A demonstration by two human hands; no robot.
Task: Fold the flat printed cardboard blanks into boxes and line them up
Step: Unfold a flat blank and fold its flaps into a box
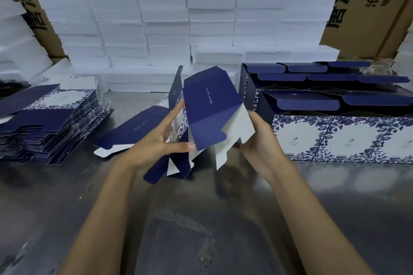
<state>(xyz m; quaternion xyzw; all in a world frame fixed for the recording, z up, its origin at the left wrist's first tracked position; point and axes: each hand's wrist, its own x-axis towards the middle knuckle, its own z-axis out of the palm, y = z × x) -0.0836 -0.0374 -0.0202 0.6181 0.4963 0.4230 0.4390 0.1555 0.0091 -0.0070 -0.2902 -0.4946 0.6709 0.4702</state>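
Note:
A half-opened navy and white blank [207, 107] with a blue leaf print hangs above the middle of the grey table [201, 219], its bottom flaps dangling loose. My left hand [161, 140] holds its left side, thumb stretched onto a navy flap and fingers straight up the printed panel. On its right side my right hand [257, 138] grips the white inner flap. Another flat blank [131, 131] lies on the table just behind my left hand. A tall pile of flat blanks [51, 123] sits at the left. Folded boxes [335, 105] with open lids stand in rows at the right.
White foam boxes [156, 29] are stacked in a wall along the back of the table. Brown shipping cartons [362, 6] with black lettering stand behind them. More white foam pieces [15, 35] lean at the far left.

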